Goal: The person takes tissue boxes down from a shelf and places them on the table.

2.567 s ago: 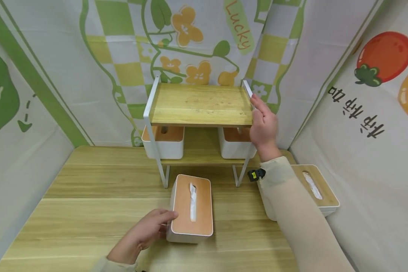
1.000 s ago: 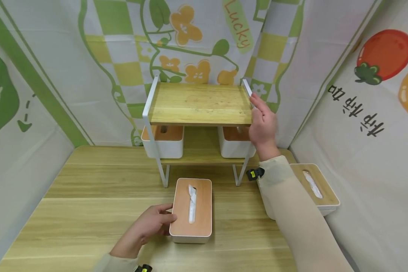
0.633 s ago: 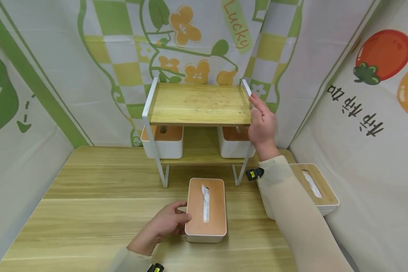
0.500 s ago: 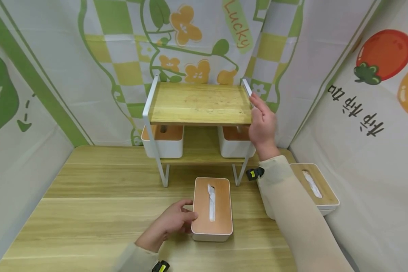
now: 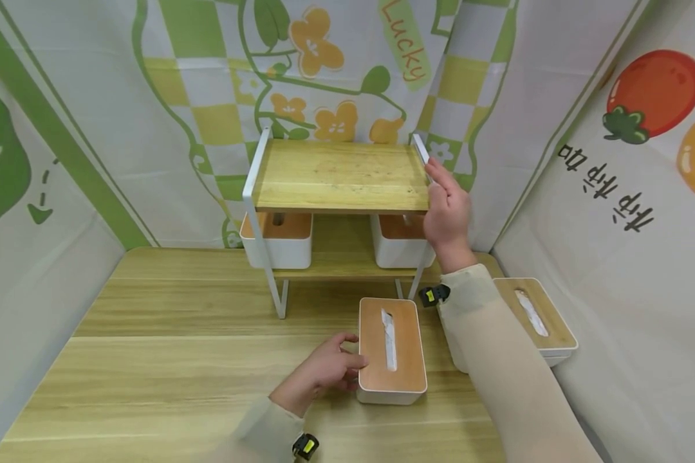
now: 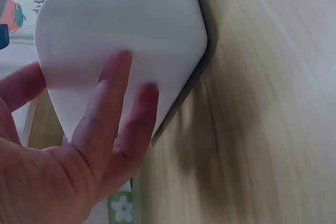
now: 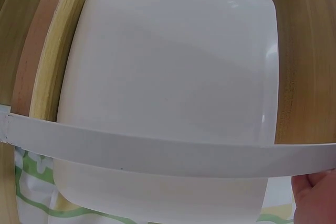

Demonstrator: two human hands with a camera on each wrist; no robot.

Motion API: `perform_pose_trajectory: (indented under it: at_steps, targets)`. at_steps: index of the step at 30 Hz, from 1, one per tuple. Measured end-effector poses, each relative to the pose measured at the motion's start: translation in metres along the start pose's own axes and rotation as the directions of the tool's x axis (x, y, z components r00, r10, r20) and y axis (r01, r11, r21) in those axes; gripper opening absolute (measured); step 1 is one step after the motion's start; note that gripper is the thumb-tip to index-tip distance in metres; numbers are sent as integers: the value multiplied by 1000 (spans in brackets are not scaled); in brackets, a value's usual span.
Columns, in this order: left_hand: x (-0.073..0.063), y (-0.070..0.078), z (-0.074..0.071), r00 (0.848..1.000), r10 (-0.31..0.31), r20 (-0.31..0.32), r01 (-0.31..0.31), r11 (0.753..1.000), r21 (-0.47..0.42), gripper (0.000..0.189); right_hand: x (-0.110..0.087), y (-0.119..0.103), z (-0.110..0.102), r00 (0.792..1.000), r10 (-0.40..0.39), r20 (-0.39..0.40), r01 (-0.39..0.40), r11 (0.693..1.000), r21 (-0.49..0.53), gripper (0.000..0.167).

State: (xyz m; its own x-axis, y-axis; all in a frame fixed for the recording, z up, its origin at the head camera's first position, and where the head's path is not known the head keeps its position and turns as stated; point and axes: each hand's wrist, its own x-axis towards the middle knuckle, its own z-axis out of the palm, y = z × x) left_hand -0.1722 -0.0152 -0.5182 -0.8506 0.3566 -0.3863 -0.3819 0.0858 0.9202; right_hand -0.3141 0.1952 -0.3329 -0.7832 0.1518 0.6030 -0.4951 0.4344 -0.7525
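My left hand (image 5: 330, 366) presses its fingers against the left side of a white tissue box (image 5: 392, 347) with an orange wood-look lid and a white tissue in its slot. The thumb lies at the lid's edge; in the left wrist view, extended fingertips touch the smooth white wall (image 6: 121, 24). My right hand (image 5: 448, 215) holds the right-hand white metal frame of a two-tier wooden shelf (image 5: 342, 173), at its top tier. In the right wrist view a white frame bar (image 7: 157, 153) crosses before a white box (image 7: 173, 66), with only a bit of the hand showing.
On the lower tier stand a left tissue box (image 5: 280, 251) and a right tissue box (image 5: 399, 251), the latter partly behind my hand. Another tissue box (image 5: 547, 315) sits at the table's right, partly covered by my right forearm. Printed fabric walls enclose the wooden table (image 5: 168, 360).
The front tissue box has slid right across the table with my left hand at its side, first straightening, now slightly turned. My right hand stays on the shelf frame.
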Motion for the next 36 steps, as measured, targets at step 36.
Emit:
perform_pose_trajectory:
  at_steps: [36]
  targets:
    - [25, 12, 55, 999, -27, -33, 29, 997, 68, 61, 0, 0, 0, 1000, 2, -9, -2, 1000, 6, 47]
